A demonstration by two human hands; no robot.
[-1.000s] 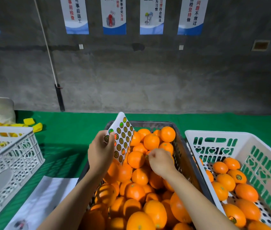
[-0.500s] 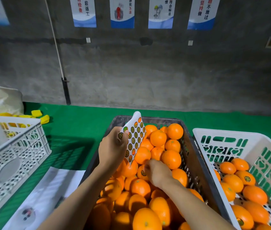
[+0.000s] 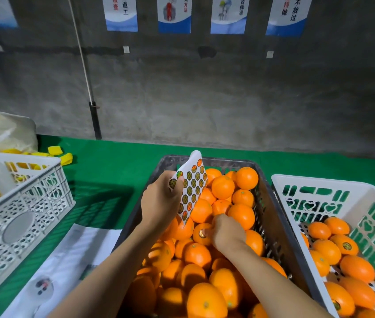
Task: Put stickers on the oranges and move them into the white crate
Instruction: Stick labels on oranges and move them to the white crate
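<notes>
Oranges (image 3: pixel 222 187) fill the grey crate (image 3: pixel 271 214) beside the white crate (image 3: pixel 319 183); the left hand (image 3: pixel 161 203) grips a sticker sheet (image 3: pixel 192 187) while the right hand (image 3: pixel 226 230) curls around one orange (image 3: pixel 201 234), pressing a sticker (image 3: pixel 202 232) that may lift if poorly pressed.

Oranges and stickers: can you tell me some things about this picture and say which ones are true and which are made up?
1. The left hand holds the sticker sheet. True.
2. The right hand is inside the white crate. False: it is in the dark crate, pressing a sticker onto an orange.
3. The white crate on the right has no oranges in it. False: several lie in it, some with stickers.
4. The dark crate sits on a green table cover. True.
5. The sticker sheet lies flat on the table. False: it is held up above the oranges.
</notes>
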